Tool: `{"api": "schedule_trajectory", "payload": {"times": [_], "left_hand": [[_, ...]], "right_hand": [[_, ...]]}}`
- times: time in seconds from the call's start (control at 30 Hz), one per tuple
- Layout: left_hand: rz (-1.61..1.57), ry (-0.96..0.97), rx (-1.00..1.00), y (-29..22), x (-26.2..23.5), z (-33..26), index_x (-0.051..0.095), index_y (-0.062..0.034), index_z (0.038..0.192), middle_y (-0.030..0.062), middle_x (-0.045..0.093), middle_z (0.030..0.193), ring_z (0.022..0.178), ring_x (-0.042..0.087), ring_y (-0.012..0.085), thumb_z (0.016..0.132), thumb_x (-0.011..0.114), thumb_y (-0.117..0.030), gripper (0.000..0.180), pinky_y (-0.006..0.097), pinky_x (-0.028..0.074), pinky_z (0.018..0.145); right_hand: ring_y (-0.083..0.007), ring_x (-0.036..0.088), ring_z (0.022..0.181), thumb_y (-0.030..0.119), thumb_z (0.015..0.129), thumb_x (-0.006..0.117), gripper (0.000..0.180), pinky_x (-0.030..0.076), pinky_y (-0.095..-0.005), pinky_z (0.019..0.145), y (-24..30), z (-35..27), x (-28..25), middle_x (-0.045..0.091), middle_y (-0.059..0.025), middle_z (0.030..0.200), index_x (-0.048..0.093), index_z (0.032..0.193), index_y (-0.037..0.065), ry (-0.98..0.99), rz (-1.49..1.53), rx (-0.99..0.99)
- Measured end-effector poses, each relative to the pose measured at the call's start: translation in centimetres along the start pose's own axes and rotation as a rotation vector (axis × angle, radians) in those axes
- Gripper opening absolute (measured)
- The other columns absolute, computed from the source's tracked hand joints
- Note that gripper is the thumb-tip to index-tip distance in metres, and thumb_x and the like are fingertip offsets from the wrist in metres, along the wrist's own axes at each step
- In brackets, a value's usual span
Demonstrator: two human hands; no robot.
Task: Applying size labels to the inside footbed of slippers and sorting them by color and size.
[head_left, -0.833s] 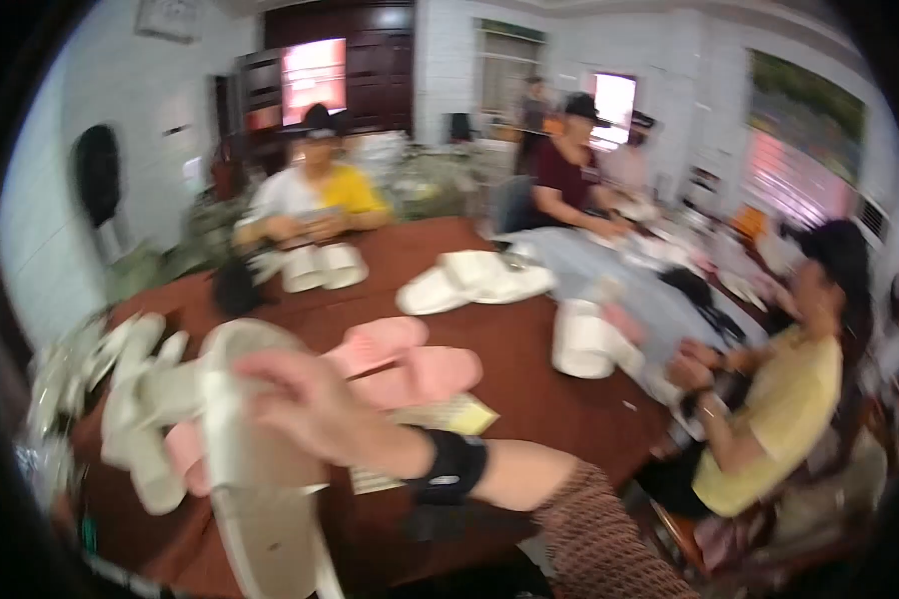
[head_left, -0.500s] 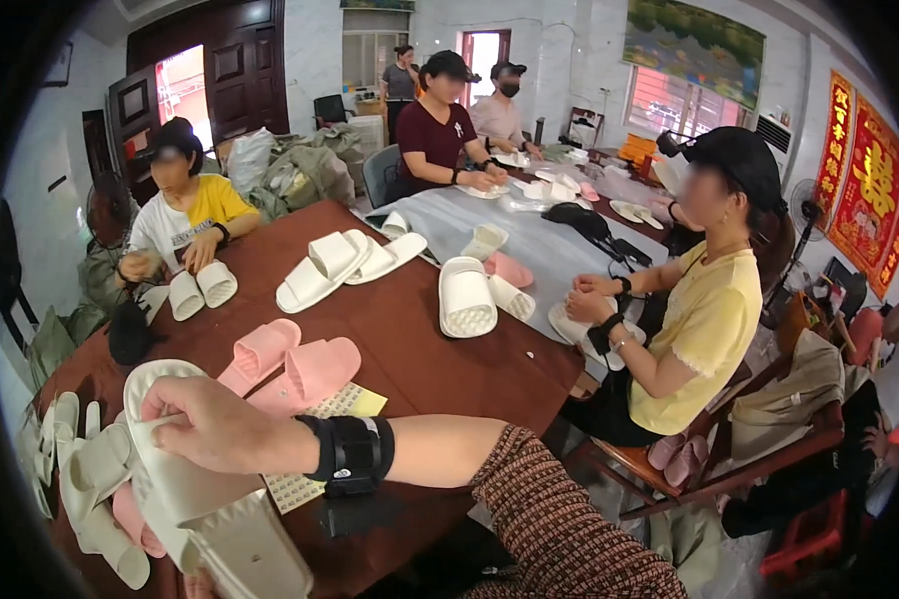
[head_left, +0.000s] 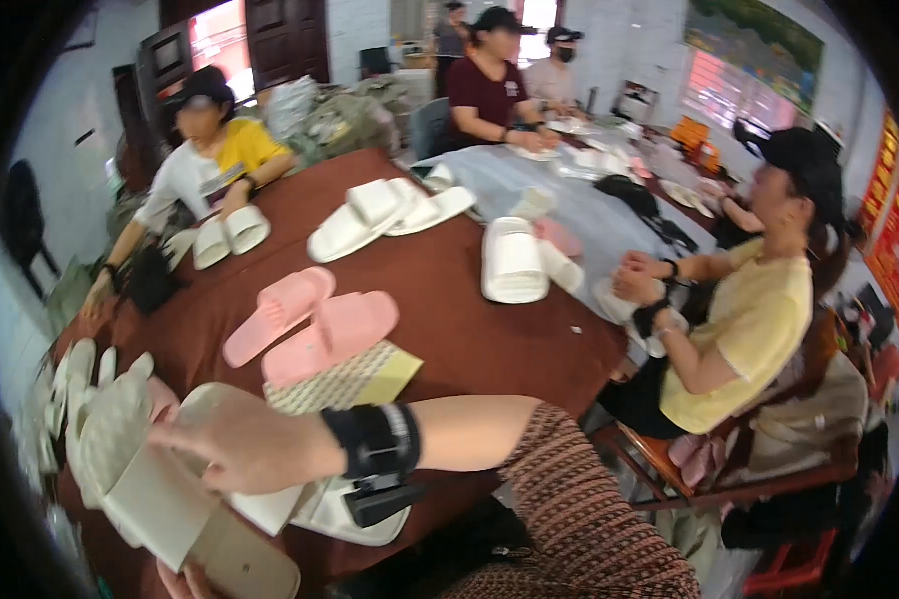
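Note:
A cream slipper [head_left: 160,489] with a wide strap is tilted at the lower left. My left hand [head_left: 182,581] shows only its fingertips at the lower edge, closed on the slipper's side. Above the strap, my right hand [head_left: 255,439] has its index finger stretched out and its thumb apart; it looks empty. A black band with a small box [head_left: 378,444] is around my right wrist. Another white slipper [head_left: 355,521] lies below this wrist, partly hidden. Beyond my hand, a pair of pink slippers [head_left: 332,334] rests partly on a sheet of small labels [head_left: 395,374].
More slippers [head_left: 82,371] pile up at the left edge. White slippers [head_left: 380,212] stand farther back on the brown tablecloth [head_left: 440,329]. A person in yellow and white [head_left: 225,155] reaches along the left side; another in a yellow top [head_left: 749,329] sits at right.
My right hand has let go of the slipper's edge and its index finger is now stretched out. A white slipper now shows below my right wrist. The person at left has stretched an arm forward.

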State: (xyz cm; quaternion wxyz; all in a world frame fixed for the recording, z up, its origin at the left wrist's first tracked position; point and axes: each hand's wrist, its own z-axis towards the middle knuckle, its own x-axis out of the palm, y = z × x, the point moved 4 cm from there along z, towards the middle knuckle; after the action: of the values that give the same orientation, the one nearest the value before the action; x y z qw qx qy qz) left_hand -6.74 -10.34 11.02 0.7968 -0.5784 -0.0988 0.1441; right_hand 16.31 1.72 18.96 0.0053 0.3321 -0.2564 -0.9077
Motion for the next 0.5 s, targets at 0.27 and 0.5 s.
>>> {"api": "schedule_trajectory", "payload": {"times": [0.27, 0.5], "left_hand": [[-0.035, 0.083, 0.082, -1.9, 0.7, 0.8, 0.051, 0.0051, 0.126, 0.0097, 0.060, 0.120, 0.112, 0.055, 0.0153, 0.095, 0.057, -0.012, 0.036, 0.029, 0.045, 0.093], [0.161, 0.099, 0.116, -3.3, 3.2, 1.4, 0.057, 0.0051, 0.117, 0.0081, 0.063, 0.112, 0.102, 0.058, 0.0150, 0.092, 0.054, -0.003, 0.026, 0.030, 0.047, 0.090]], "right_hand": [[-0.0395, 0.060, 0.095, 0.011, 0.075, 0.070, 0.074, 0.045, -0.0478, 0.086, 1.2, 0.1, -2.1, 0.063, -0.0217, 0.101, 0.042, 0.144, 0.006, 0.076, 0.024, -0.098], [-0.0206, 0.064, 0.087, 0.005, 0.077, 0.070, 0.054, 0.053, -0.0333, 0.075, -0.4, -0.6, -4.2, 0.062, -0.0134, 0.107, 0.052, 0.128, 0.006, 0.162, 0.178, 0.316]]}}
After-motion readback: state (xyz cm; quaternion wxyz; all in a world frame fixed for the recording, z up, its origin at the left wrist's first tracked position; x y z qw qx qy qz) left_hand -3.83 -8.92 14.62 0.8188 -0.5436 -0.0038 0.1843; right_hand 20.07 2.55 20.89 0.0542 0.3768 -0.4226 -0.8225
